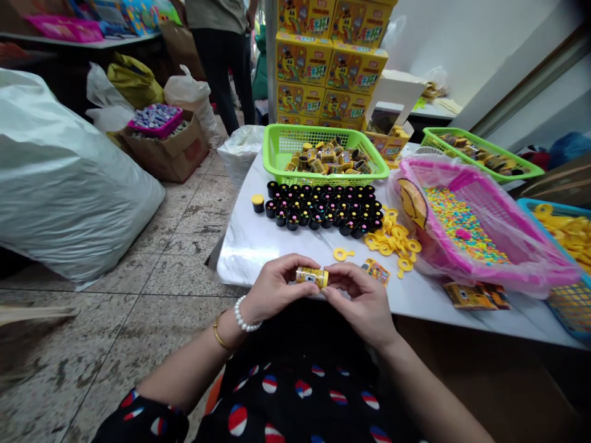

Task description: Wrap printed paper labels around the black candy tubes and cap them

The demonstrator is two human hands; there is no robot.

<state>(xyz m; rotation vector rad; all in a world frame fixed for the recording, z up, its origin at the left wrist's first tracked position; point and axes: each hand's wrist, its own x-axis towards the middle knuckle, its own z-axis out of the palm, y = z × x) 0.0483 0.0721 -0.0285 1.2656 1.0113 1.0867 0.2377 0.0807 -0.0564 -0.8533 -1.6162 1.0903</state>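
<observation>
Both hands meet at the near edge of the white table (258,246), and between them lies a small capped pot (313,276), on its side, yellow lid toward the right. The left hand (272,289) curls its fingers (295,263) closed over the top of the pot's body, thumb underneath; a pearl bracelet (243,319) and a gold bangle (220,335) sit on that wrist. The right hand (364,301) pinches the lid end, its fingertips (333,284) tight on the cap, the other fingers loosely bent. Just beyond the right fingertips lies a loose yellow ring (342,253), and just to the right of them a small printed sticker (376,271). Farther out past both sets of fingers stands a block of open black pots (323,206), coloured beads inside, with one capped pot (257,202) apart on its left. Beyond those, a green basket (277,154) holds finished pots. Out to the right of the right fingers, a heap of yellow rings (392,237) touches a pink basket (466,178) lined with plastic and filled with coloured candy beads (457,224). A blue basket (572,307) sits at the far right. Off to the left of the left fingers, a big white sack (60,184) rests on the floor.
</observation>
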